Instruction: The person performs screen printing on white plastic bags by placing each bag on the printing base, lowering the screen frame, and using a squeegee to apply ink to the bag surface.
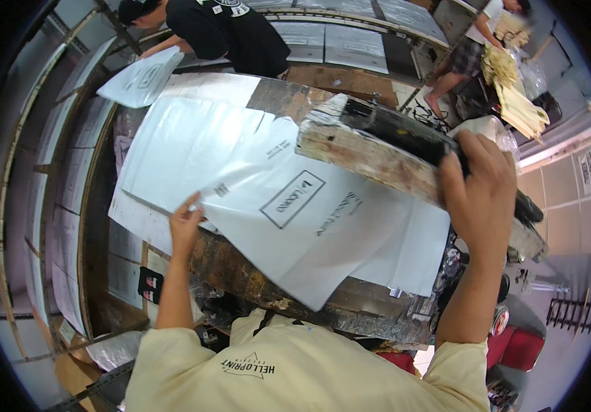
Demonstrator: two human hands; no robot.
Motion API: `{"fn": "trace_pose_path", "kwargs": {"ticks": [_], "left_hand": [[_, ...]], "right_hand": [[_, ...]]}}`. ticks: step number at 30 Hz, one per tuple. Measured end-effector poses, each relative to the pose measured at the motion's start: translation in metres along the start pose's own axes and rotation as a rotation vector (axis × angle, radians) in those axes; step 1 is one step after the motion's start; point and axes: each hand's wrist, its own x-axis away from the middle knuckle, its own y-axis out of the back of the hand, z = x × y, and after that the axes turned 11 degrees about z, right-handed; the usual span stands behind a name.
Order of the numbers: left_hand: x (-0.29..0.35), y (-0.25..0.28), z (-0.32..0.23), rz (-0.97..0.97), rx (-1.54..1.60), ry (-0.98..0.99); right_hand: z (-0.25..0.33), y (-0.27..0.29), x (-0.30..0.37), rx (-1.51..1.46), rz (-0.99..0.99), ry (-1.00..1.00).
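Note:
A translucent white plastic bag [268, 240] with dark printing lies slanted across the worktable [233, 264], its lower corner over the near edge. My left hand [187, 221] pinches the bag's left edge between thumb and fingers. On the right, my right hand [481, 182] is wrapped round the end of a worn, ink-stained wooden screen-printing frame [371, 156], tilted up above the bag. A dark, ink-stained part lies along the frame's far side; its exact shape is unclear. Beneath and right of the bag shows a pale flat sheet [415, 244].
More pale bags [172, 137] lie spread on the table's left. Racks [69, 206] holding white sheets stand at the left. A person in black [223, 34] handles a printed bag [141, 81] beyond the table. Another person [470, 48] stands far right near yellowish items [518, 106]. A red chair [520, 349] is lower right.

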Motion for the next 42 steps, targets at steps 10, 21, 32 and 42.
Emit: {"fn": "trace_pose_path", "kwargs": {"ticks": [10, 21, 32, 42], "left_hand": [[-0.155, 0.216, 0.001, -0.062, -0.661, 0.105], [0.06, -0.236, -0.011, 0.978, -0.992, -0.517], [0.113, -0.196, -0.147, 0.694, 0.709, -0.169], [0.143, -0.161, 0.012, 0.444, 0.968, 0.63]], "right_hand": [[-0.012, 0.005, -0.03, -0.057, 0.046, 0.045], [-0.025, -0.011, -0.013, 0.059, -0.062, 0.057], [0.007, -0.043, 0.057, 0.084, -0.051, 0.059], [-0.009, -0.204, 0.233, -0.232, 0.641, 0.031]]}}
